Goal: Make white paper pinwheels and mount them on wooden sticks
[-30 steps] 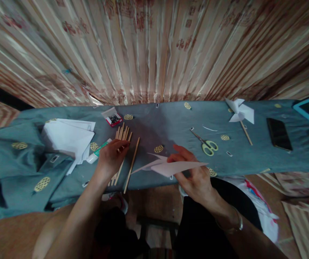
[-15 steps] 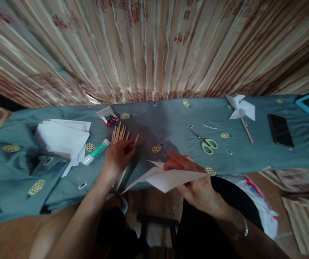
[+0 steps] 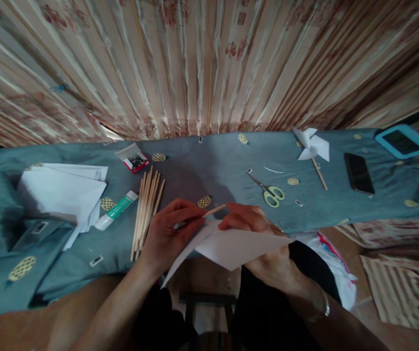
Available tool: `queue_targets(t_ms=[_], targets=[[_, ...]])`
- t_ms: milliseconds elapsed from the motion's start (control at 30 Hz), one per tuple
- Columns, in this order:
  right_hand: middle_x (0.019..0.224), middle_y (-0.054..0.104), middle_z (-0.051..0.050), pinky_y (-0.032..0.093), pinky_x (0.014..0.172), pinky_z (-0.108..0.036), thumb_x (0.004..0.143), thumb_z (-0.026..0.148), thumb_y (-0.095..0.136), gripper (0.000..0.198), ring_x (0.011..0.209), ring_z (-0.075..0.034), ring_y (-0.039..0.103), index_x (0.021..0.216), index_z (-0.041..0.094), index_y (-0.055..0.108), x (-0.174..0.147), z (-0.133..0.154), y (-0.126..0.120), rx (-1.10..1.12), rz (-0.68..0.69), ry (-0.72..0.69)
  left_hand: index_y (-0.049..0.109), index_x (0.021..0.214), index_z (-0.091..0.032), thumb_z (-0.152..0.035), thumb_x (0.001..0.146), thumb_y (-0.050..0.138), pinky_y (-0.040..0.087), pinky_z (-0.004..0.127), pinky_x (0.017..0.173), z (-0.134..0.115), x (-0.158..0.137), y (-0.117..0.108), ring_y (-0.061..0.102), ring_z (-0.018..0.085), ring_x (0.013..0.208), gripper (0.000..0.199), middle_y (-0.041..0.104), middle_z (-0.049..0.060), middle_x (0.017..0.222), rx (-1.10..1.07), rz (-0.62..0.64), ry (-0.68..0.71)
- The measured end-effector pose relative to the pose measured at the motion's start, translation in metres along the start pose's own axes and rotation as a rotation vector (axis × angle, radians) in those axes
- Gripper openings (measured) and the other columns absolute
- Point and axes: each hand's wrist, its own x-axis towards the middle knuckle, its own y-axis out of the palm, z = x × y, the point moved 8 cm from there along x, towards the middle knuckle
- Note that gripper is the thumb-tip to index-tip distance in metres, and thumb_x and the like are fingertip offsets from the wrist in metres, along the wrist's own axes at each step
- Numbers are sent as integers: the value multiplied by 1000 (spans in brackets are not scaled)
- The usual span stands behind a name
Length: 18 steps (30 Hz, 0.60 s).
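Note:
My left hand (image 3: 170, 231) is closed on a thin wooden stick (image 3: 214, 210), whose tip points right toward my other hand. Folded white paper in a pinwheel shape (image 3: 231, 246) is gripped by my right hand (image 3: 260, 234), its fingers behind and over the top edge. The stick's tip lies close to the paper's upper edge; I cannot tell whether they touch. Several more wooden sticks (image 3: 147, 204) lie in a bunch just left of my left hand. A finished paper pinwheel on a stick (image 3: 311, 146) lies at the back right.
Scissors with pale green handles (image 3: 272, 195) lie right of centre. A small red-and-white box of metal pins (image 3: 136, 160), a green-and-white glue tube (image 3: 116, 210) and white paper sheets (image 3: 66, 187) are at left. A black phone (image 3: 358, 173) and a blue-framed device (image 3: 403, 141) lie far right.
My left hand has taken a stick away from the bunch and brought it right, to the folded paper. My right hand keeps holding the paper. The view has shifted slightly right.

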Motion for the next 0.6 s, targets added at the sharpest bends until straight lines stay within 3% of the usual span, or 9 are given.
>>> queue_targets(t_ms=[233, 600], targets=[[95, 75, -3, 53, 85, -43, 97, 39, 51, 49, 89, -22, 69, 143, 27, 39, 4, -5, -14, 76, -134, 54, 81, 86, -26, -19, 78, 72, 54, 21, 63, -9, 2, 3, 66, 12, 70, 14, 71, 3, 79, -83, -18, -40], [99, 75, -3, 54, 84, -41, 97, 42, 52, 51, 92, -21, 70, 144, 28, 38, 3, -10, -19, 143, -169, 79, 81, 85, -27, -22, 78, 73, 56, 23, 63, -15, 2, 5, 66, 14, 71, 12, 70, 2, 79, -80, -32, -37]])
